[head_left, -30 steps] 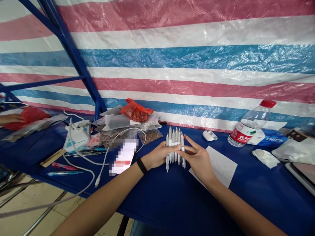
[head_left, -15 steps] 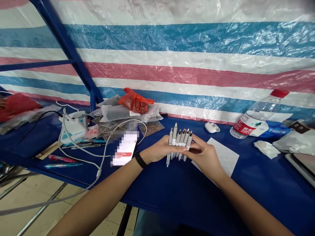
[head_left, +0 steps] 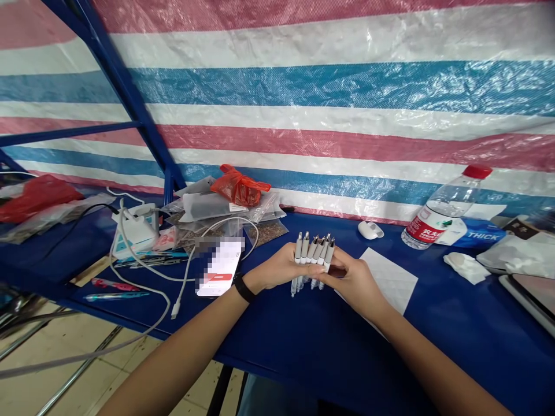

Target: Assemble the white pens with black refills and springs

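Several white and grey pens [head_left: 313, 252] stand side by side, tips upward, in a bunch between my two hands. My left hand [head_left: 284, 268] is closed round the left side of the bunch, its thumb lying across the front. From the right, my right hand [head_left: 353, 281] grips the same pens, thumb in front and fingers partly hidden behind. The lower ends of the pens hang below my thumbs, over the blue table [head_left: 299, 341]. Under and behind my right hand lies a white sheet of paper [head_left: 392, 283].
A phone [head_left: 221, 268], white cables [head_left: 162, 274] and loose pens [head_left: 117, 296] lie to the left. Plastic bags [head_left: 240, 185] are heaped at the back. An earphone case [head_left: 370, 230], a water bottle [head_left: 446, 208] and crumpled tissue [head_left: 466, 267] are on the right.
The view has tilted upward slightly. One pen that stuck up above the others now sits nearer level with them. Both hands keep hold of the bunch.
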Demonstrator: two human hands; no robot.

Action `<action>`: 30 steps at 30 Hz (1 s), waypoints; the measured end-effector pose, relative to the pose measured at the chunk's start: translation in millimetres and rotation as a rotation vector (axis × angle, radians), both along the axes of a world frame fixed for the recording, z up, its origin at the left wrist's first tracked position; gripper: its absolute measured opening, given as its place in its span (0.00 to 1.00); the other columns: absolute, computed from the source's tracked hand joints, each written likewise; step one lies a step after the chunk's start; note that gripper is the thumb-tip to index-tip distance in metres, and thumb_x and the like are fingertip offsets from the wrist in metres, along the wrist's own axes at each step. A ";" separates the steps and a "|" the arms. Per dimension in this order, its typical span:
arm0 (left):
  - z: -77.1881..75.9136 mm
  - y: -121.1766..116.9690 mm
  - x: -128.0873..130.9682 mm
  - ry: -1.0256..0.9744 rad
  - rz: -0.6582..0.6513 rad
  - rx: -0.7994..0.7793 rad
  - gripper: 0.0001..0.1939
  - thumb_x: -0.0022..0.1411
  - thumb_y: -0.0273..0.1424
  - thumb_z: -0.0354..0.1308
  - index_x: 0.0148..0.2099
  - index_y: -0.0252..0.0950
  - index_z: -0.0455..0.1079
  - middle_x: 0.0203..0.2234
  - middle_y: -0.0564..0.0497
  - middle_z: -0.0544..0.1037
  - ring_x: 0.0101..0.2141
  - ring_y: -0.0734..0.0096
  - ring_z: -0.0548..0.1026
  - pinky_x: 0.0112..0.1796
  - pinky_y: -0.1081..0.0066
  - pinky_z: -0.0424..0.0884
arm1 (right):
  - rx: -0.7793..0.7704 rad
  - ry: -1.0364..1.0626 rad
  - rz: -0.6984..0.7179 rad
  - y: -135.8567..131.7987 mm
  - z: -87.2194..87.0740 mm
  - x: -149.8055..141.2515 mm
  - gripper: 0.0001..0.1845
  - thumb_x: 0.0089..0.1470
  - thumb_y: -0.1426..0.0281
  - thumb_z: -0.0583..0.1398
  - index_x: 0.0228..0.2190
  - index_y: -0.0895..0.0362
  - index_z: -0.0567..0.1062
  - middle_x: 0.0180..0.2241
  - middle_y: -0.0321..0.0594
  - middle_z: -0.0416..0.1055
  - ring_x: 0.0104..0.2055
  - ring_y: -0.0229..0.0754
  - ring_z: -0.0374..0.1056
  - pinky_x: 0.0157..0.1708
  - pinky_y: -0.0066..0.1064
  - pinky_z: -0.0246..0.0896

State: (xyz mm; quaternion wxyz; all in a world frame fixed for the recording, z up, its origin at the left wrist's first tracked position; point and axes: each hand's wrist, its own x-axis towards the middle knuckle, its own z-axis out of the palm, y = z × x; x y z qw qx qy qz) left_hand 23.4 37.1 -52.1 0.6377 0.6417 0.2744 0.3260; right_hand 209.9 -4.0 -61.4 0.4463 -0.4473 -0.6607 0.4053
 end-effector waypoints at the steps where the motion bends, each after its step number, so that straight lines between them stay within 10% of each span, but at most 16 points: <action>1: -0.8 -0.6 1.5 -0.024 0.012 -0.020 0.19 0.53 0.40 0.74 0.45 0.35 0.81 0.41 0.46 0.84 0.44 0.58 0.80 0.48 0.65 0.73 | -0.002 0.004 0.008 0.4 -0.2 0.2 0.23 0.49 0.64 0.68 0.49 0.51 0.79 0.39 0.36 0.84 0.40 0.50 0.81 0.41 0.40 0.78; 9: 1.6 4.8 0.3 -0.094 0.138 -0.143 0.21 0.54 0.39 0.73 0.46 0.33 0.79 0.42 0.43 0.82 0.43 0.57 0.80 0.46 0.63 0.74 | -0.061 0.066 -0.095 4.4 -0.1 0.7 0.30 0.49 0.58 0.70 0.54 0.51 0.79 0.35 0.37 0.83 0.33 0.48 0.80 0.37 0.41 0.77; 14: 5.7 8.9 -10.2 0.432 0.423 0.472 0.17 0.66 0.26 0.55 0.53 0.37 0.77 0.45 0.43 0.81 0.47 0.53 0.77 0.53 0.56 0.70 | -0.092 0.111 -0.343 11.6 4.3 10.7 0.36 0.44 0.49 0.71 0.51 0.56 0.80 0.28 0.39 0.80 0.33 0.53 0.80 0.39 0.45 0.76; 18: -4.6 7.7 -9.1 0.833 0.331 0.768 0.31 0.61 0.16 0.46 0.61 0.40 0.73 0.53 0.43 0.77 0.55 0.54 0.72 0.58 0.56 0.66 | -0.017 0.072 -0.512 17.6 7.1 23.9 0.37 0.43 0.43 0.70 0.48 0.55 0.80 0.28 0.40 0.79 0.36 0.56 0.81 0.41 0.47 0.76; 22: -18.8 10.5 -8.8 0.855 0.203 0.770 0.24 0.68 0.34 0.57 0.65 0.41 0.69 0.64 0.41 0.68 0.66 0.48 0.61 0.68 0.50 0.50 | -0.001 0.064 -0.582 21.6 5.4 33.1 0.39 0.42 0.42 0.69 0.47 0.57 0.80 0.28 0.41 0.79 0.36 0.57 0.81 0.38 0.47 0.76; 25: -23.1 12.2 -10.0 0.810 0.146 0.701 0.50 0.55 0.57 0.67 0.71 0.38 0.60 0.71 0.37 0.56 0.72 0.41 0.48 0.69 0.46 0.36 | -0.012 0.082 -0.580 22.7 4.0 35.2 0.39 0.42 0.43 0.70 0.48 0.57 0.79 0.29 0.40 0.78 0.35 0.56 0.81 0.36 0.45 0.77; 30: -24.9 9.8 -10.1 0.744 0.157 0.657 0.52 0.55 0.61 0.64 0.72 0.36 0.59 0.72 0.35 0.52 0.72 0.42 0.45 0.69 0.46 0.32 | -0.035 0.093 -0.569 21.3 4.3 33.2 0.40 0.41 0.42 0.70 0.47 0.56 0.79 0.29 0.40 0.77 0.35 0.57 0.81 0.36 0.45 0.76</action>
